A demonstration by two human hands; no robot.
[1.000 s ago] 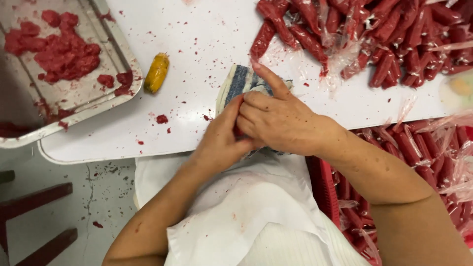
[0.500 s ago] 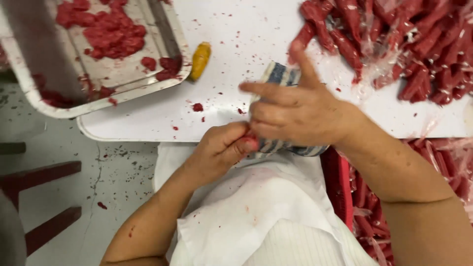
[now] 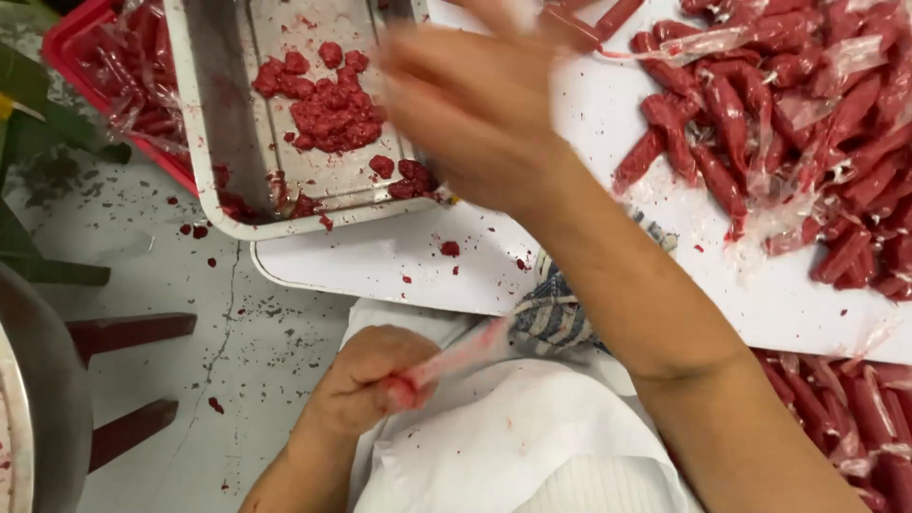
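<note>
Left hand [image 3: 366,380] pinches a plastic-wrapped red meat roll [image 3: 446,366]; right hand [image 3: 475,104], spread and blurred, hovers beside the metal tray [image 3: 204,142].

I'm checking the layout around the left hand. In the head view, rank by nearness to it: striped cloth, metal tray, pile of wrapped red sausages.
From the left hand:
1. Striped cloth, just right.
2. Metal tray, above.
3. Pile of wrapped red sausages, far upper right.

Single head-worn view, looking steeply down — close over the white table [image 3: 399,266], lap and floor below
</note>
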